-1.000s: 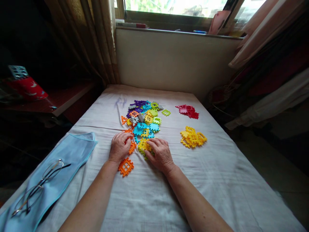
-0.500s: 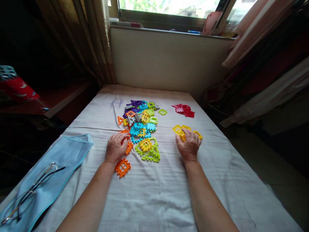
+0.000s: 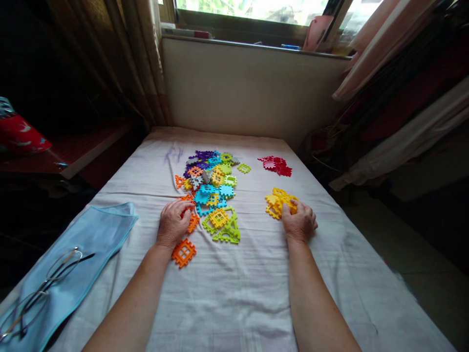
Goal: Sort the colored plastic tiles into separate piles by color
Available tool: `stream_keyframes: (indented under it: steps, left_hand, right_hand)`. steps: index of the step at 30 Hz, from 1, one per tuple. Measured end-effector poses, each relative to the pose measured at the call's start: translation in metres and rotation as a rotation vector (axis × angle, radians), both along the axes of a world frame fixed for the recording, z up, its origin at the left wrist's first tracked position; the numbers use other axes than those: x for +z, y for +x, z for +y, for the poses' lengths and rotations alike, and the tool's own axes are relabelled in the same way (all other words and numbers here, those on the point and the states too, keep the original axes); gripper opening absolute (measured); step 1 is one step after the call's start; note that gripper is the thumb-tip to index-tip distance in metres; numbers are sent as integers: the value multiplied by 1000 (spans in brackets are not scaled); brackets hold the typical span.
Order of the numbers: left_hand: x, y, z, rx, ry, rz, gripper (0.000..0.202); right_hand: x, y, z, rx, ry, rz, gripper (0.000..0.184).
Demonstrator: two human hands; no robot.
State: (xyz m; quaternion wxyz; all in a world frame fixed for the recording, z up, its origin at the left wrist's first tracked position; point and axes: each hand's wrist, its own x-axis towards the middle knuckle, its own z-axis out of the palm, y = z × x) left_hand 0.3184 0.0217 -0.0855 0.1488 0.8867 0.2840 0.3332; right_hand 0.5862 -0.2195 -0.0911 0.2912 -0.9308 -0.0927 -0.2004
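My left hand (image 3: 173,222) rests on the sheet with its fingers curled and closed, against an orange interlocking building piece (image 3: 193,223); anything inside the fingers is hidden. Another orange window piece (image 3: 183,253) lies nearer me, by the wrist. My right hand (image 3: 298,221) has thumb and fingers closed at the near right edge of a pile of yellow building pieces (image 3: 275,201), gripping there. Beside my left hand spreads a mixed heap with blue pieces (image 3: 207,195), purple pieces (image 3: 205,155) and green pieces (image 3: 230,232). Red pieces (image 3: 276,165) form a separate group at the far right.
A white sheet (image 3: 227,293) covers the flat surface. Eyeglasses (image 3: 47,283) lie on a blue cloth (image 3: 91,249) at left. A wall (image 3: 252,93) and window sill bound the far side, a curtain (image 3: 135,63) the far left. Clothes hang at right.
My right hand has moved right and slightly toward me, uncovering more of the yellow pile, which now looks bunched together. My left hand stays in place; the view has shifted slightly.
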Motion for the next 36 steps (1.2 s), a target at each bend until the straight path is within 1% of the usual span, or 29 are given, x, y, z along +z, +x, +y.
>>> stream_keyframes:
  steps: [3, 6, 8, 10, 12, 16, 20, 22, 24, 26, 28, 30, 32, 36]
  left_hand:
    - [0, 0, 0, -2, -3, 1, 24]
    - [0, -1, -1, 4, -4, 3, 25]
    - [0, -1, -1, 7, -6, 3, 25]
    - [0, 0, 0, 7, -9, 4, 25]
    - [0, 0, 0, 5, -11, 6, 25]
    - [0, 0, 0, 3, -10, 11, 25]
    - [1, 0, -1, 16, -11, 19, 25]
    - [1, 0, -1, 18, -9, 24, 25]
    - [0, 0, -1, 19, -9, 29, 25]
    - [0, 1, -1, 18, -6, 32, 25]
    - [0, 1, 0, 17, -1, 32, 25]
    - [0, 1, 0, 15, 1, 31, 26]
    - [0, 1, 0, 16, -4, 37, 25]
    - [1, 0, -1, 18, -13, 45, 25]
  right_hand:
    - [-2, 0, 0, 0, 5, -3, 35]
    - [-3, 0, 1, 16, 21, -58, 35]
    - [-3, -2, 4, 58, 29, -108, 34]
    - [-2, -7, 9, 132, 34, -156, 32]
    - [1, -16, 16, 240, 41, -207, 30]
    - [8, -46, 35, 553, 63, -279, 25]
    - [15, -80, 52, 857, 29, -222, 21]
    - [19, -94, 58, 951, -28, -173, 19]
    - [21, -104, 61, 988, -88, -128, 23]
    - [23, -111, 64, 1004, -146, -97, 34]
    - [24, -114, 65, 1016, -198, -81, 44]
    - [25, -116, 66, 1013, -228, -73, 47]
    - [25, -117, 67, 1001, -234, -69, 45]
    - [24, -119, 69, 1000, -222, -79, 32]
